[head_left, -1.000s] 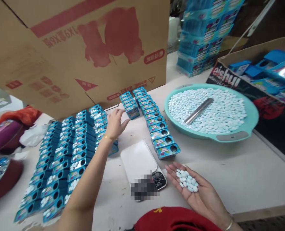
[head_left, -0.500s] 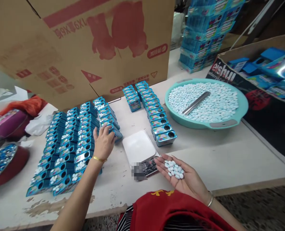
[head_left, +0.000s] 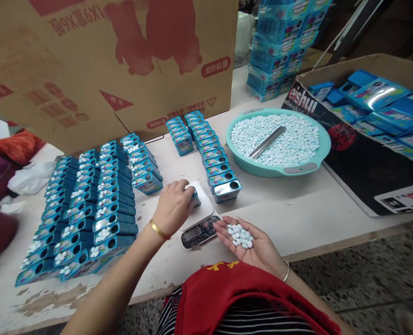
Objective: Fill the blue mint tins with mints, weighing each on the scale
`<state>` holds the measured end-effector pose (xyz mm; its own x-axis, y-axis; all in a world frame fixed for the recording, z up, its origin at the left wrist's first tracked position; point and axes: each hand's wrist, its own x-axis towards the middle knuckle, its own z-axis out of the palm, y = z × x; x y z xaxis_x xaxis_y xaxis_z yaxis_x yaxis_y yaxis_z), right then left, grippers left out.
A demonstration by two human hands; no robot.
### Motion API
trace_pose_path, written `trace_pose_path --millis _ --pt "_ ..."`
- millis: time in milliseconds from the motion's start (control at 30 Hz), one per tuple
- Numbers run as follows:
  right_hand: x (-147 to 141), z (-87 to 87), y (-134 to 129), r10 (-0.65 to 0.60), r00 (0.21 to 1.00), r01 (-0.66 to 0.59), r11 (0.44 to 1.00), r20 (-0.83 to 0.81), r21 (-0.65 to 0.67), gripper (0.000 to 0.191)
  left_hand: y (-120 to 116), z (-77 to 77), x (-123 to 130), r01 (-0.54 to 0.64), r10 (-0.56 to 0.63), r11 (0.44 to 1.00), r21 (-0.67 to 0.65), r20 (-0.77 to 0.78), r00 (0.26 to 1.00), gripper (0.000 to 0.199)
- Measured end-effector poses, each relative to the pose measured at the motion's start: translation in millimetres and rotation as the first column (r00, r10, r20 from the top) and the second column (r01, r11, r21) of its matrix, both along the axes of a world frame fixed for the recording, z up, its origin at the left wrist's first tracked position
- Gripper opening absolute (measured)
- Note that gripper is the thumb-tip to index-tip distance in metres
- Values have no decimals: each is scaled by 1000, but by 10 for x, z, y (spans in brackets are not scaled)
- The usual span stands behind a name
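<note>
White tabletop, crowded with rows of blue tins (head_left: 88, 204) before a big cardboard carton (head_left: 105, 60), carries a small digital scale (head_left: 199, 218), where the left hand (head_left: 173, 209) grips one blue tin (head_left: 195, 195) on the platform. Cupped open beside it, the right hand (head_left: 248, 242) cradles pale candies (head_left: 240, 235). I judge the tin should sit centred and be let go before candies drop in singly; the black box (head_left: 349, 153) reads "eishui", the carton "9X6".

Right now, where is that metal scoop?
The metal scoop lies on the pale candies in the teal basin, at the table's far right, beside the rows of blue tins.
</note>
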<state>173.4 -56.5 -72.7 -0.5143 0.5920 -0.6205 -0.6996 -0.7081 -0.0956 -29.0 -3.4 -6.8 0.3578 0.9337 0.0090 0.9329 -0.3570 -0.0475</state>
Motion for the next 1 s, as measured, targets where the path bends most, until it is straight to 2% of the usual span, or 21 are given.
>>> trace_pose_path --millis 67,100,167,233,400,500,833,933,1000 --pt "3 -31 8 -5 1000 5 1000 -19 1 24 -130 36 79 30 -41 995 90 123 992 20" --pt "1 -46 13 -10 999 10 1000 -33 -1 24 -216 36 149 65 -83 993 94 193 978 22" --pt "-7 -71 23 -19 998 18 1000 -67 -20 23 -405 -26 337 176 -175 984 23 317 932 22" --pt "-10 -84 29 -15 997 10 998 -81 -58 24 -570 -171 545 261 -222 964 -56 377 899 22" --pt "22 -69 14 -15 1000 17 992 24 -128 25 -741 -573 867 243 -201 968 -64 385 901 23" --pt "50 -65 -4 -18 998 28 989 67 -143 26 -746 -666 905 261 -216 964 -58 411 886 23" --pt "28 -131 30 -8 998 16 991 61 -136 31 -756 -756 858 185 -163 983 22 576 801 20" --pt "13 -155 50 -5 1000 9 992 26 -128 32 -744 -729 815 172 -135 985 4 635 761 16" --pt "-19 -159 71 -16 1000 16 993 5 -121 32 -712 -656 740 166 -115 986 -1 715 690 11"
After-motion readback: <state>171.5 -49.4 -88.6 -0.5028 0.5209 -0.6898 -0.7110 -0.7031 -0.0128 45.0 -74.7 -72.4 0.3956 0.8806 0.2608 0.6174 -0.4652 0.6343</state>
